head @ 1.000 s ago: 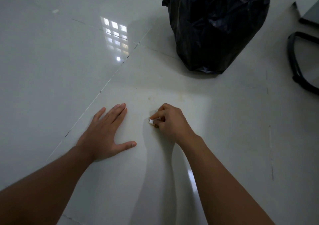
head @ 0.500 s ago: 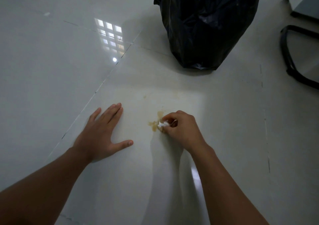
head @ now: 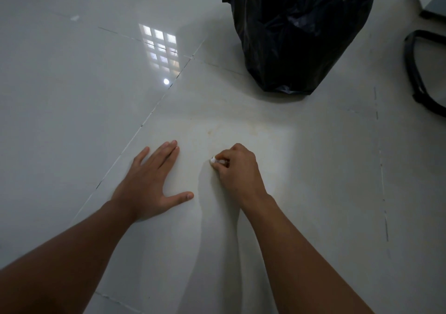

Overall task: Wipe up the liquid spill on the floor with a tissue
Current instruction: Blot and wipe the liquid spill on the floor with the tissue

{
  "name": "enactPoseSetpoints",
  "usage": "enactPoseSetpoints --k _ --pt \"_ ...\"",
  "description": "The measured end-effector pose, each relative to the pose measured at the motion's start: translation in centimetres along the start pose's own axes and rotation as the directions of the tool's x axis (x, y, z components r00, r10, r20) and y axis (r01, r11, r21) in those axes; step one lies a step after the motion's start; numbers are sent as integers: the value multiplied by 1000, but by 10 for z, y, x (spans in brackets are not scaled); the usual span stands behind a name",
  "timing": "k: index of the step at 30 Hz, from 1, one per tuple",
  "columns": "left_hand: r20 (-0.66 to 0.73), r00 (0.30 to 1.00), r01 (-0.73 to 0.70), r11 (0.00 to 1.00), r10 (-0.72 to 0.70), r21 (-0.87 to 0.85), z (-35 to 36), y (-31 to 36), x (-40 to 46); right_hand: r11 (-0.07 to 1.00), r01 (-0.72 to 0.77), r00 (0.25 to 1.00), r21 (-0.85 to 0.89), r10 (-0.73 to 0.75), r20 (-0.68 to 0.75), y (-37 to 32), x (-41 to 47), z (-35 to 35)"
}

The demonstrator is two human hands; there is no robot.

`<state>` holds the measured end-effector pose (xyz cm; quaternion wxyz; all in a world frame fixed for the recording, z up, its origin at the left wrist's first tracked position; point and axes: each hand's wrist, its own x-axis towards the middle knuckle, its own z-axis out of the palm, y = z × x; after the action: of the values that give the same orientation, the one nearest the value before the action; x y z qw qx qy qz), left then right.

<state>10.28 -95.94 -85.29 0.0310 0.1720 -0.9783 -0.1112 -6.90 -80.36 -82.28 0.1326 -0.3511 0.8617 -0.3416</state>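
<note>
My right hand (head: 237,169) is pressed to the glossy white floor tile, fingers closed around a small crumpled white tissue (head: 213,160) that peeks out at the fingertips. Only faint yellowish-brown smears (head: 212,131) of the spill show on the tile just beyond the hand; any liquid under the hand is hidden. My left hand (head: 150,183) lies flat on the floor to the left, palm down, fingers spread, holding nothing.
A bin lined with a black plastic bag (head: 296,34) stands on the floor beyond my right hand. A black curved chair base (head: 420,77) and a grey furniture corner (head: 432,2) sit at the right edge. Tile joints run diagonally past my left hand.
Half a second ago a brown puddle showed left of the tissue; my right hand has slid left over that spot, and the puddle is no longer visible. The left hand stayed planted.
</note>
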Motion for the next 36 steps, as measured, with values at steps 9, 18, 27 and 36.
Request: enactPoseSetpoints --k 9,18,27,36 --pt "3 1000 2 1000 -2 2 0 0 0 915 296 955 -275 -283 86 15 -32 -2" --pt "-13 1000 4 1000 -4 -6 0 0 -1 993 32 962 -111 -61 -264 27 -19 -22" --pt "2 1000 7 1000 -7 -14 -1 1 -1 991 -5 993 -130 -11 -119 8 15 -5" --pt "7 1000 22 1000 -22 8 -2 4 -2 978 117 991 -174 -127 -48 10 -31 -7"
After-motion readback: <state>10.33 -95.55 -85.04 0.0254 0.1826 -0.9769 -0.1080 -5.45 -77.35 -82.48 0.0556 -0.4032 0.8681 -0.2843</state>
